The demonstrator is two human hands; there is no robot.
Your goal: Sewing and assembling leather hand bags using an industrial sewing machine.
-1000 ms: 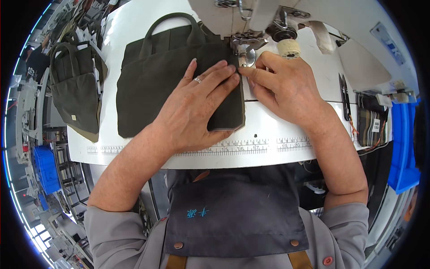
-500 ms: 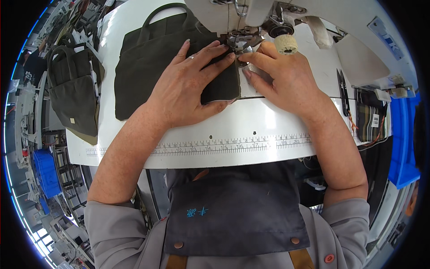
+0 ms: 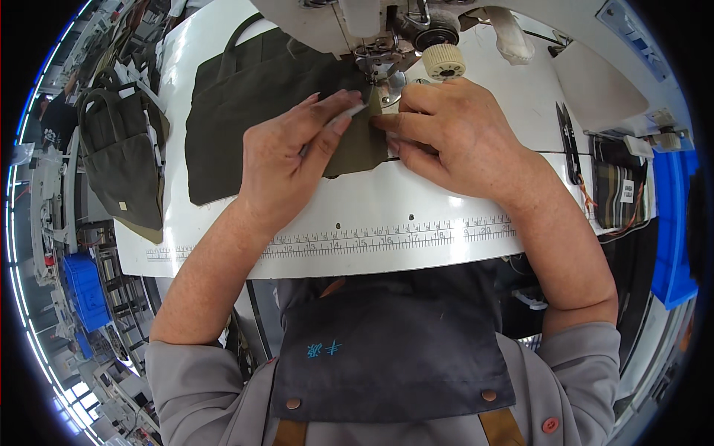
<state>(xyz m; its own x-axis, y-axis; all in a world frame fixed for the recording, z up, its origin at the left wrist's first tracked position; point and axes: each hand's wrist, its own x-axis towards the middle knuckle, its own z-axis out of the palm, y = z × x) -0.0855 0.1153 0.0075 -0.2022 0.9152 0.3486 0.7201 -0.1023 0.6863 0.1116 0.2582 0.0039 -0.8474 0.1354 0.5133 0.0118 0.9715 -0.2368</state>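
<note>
A dark olive fabric bag panel [image 3: 238, 111] with a looped handle lies flat on the table, its right edge by the presser foot [image 3: 378, 73] of a sewing machine [image 3: 357, 18]. My left hand [image 3: 286, 152] is closed above the panel, a small white slip [image 3: 348, 114] pinched between thumb and fingers; its exact kind is unclear. At the panel's right edge, below the foot, my right hand [image 3: 461, 134] is curled, its index finger and thumb on the fabric edge. A lighter olive strip shows along that edge. The right hand's other fingertips are partly hidden.
A similar olive bag [image 3: 123, 160] stands at the table's left side. Black thread snips [image 3: 569, 141] lie to the right, near striped fabric [image 3: 613, 193]. A printed ruler scale [image 3: 387, 241] runs along the front edge. Blue bins [image 3: 673, 238] stand beyond the right side.
My left hand has lifted off the flat panel, closed, and now pinches a white slip. The right hand has shifted slightly toward me along the edge, where a lighter olive strip now shows.
</note>
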